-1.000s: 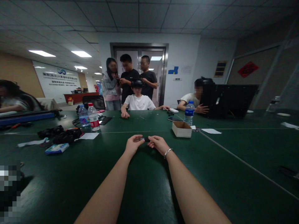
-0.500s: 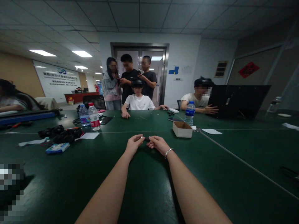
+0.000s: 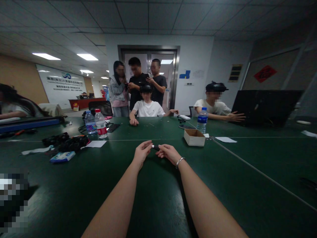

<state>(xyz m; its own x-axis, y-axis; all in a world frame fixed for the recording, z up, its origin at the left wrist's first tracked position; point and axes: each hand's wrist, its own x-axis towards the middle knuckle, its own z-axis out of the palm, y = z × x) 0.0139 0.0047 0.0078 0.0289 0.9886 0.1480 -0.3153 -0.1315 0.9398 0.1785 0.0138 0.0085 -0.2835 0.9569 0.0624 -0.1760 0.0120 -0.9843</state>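
Observation:
Both my arms reach out over a dark green table [image 3: 158, 205]. Between my fingertips sits a small dark object [image 3: 155, 147] with a pale tip, too small to identify. My left hand [image 3: 142, 152] pinches its left end and my right hand [image 3: 169, 153] holds its right end. A thin bracelet [image 3: 180, 161] circles my right wrist. The hands hover just above the tabletop near its middle.
An open cardboard box [image 3: 194, 137] and a water bottle [image 3: 202, 120] stand to the right beyond my hands. Two bottles [image 3: 98, 123], black gear [image 3: 66, 142], papers and a blue packet [image 3: 62, 156] lie at left. People sit and stand across the table; a laptop [image 3: 266, 107] is at right.
My hands have stayed together on the small object, shifting slightly up. The seated person at right has leaned back from the laptop, which has moved to the right in view.

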